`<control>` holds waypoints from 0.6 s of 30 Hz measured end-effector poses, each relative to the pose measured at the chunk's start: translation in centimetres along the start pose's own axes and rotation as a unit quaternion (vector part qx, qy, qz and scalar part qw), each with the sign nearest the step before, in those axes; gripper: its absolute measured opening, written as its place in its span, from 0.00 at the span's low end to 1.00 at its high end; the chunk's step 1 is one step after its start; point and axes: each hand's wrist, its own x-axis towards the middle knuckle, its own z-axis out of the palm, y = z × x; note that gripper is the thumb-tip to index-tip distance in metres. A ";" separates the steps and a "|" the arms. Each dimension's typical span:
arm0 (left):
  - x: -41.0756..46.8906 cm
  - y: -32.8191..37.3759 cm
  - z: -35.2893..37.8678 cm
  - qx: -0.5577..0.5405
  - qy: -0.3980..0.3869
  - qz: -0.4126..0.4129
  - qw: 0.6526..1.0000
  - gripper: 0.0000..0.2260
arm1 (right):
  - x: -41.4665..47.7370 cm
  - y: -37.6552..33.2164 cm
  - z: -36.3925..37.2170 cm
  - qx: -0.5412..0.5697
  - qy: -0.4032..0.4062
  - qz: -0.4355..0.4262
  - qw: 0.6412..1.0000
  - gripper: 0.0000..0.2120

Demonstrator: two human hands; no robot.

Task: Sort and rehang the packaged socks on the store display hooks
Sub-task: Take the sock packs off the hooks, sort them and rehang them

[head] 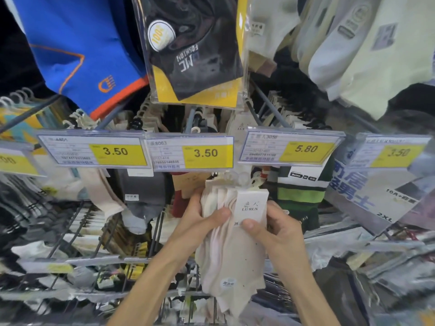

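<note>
Dangling sock bundle (pixel 233 255) between left grip (pixel 202 220), right grip (pixel 277 225)

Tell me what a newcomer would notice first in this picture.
Low in the centre, the left hand and right hand grip a bundle of pale socks. Above them runs a row of yellow price tags, and a black sock pack in yellow packaging hangs top centre beside a bright blue sock.

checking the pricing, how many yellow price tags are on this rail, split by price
3.50 tags: 3
5.80 tag: 1
cut-off tag at the left edge, price unreadable: 1
total: 5
</note>
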 end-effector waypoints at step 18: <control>-0.3 -0.4 -1.6 -0.028 0.103 -0.025 0.994 0.32 | 2.0 -1.4 0.1 0.075 0.129 -0.042 0.988 0.11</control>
